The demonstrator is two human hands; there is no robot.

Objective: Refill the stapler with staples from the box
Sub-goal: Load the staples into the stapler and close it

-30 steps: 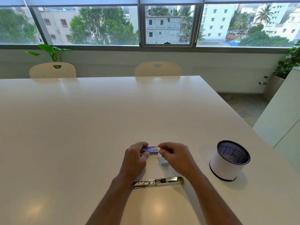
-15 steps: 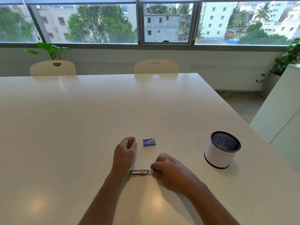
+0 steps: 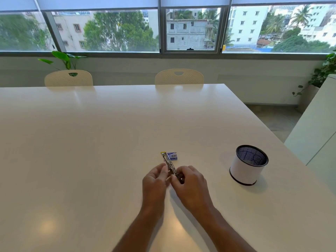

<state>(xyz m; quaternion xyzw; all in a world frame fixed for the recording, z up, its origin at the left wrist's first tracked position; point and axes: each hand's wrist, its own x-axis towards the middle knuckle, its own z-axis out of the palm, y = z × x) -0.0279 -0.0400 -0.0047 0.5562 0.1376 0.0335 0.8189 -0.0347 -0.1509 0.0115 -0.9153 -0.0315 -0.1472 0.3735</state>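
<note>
A small metal stapler [image 3: 168, 163] with a yellow tip is lifted off the white table [image 3: 91, 142], pointing away from me. My right hand [image 3: 189, 184] grips its near end. My left hand [image 3: 154, 180] pinches it from the left side at its middle. A small blue staple box [image 3: 173, 156] lies on the table just beyond the stapler's far tip. Whether a strip of staples is between my fingers cannot be told.
A white pen cup [image 3: 247, 166] with a black mesh rim stands to the right. Two cream chairs [image 3: 179, 77] sit at the table's far edge, with potted plants [image 3: 63, 59] and windows behind. A white cabinet [image 3: 316, 128] is at right.
Both hands left the staple box on the table. The right hand picked up the stapler, which lay flat near me, and turned it to point away; the left hand joined it.
</note>
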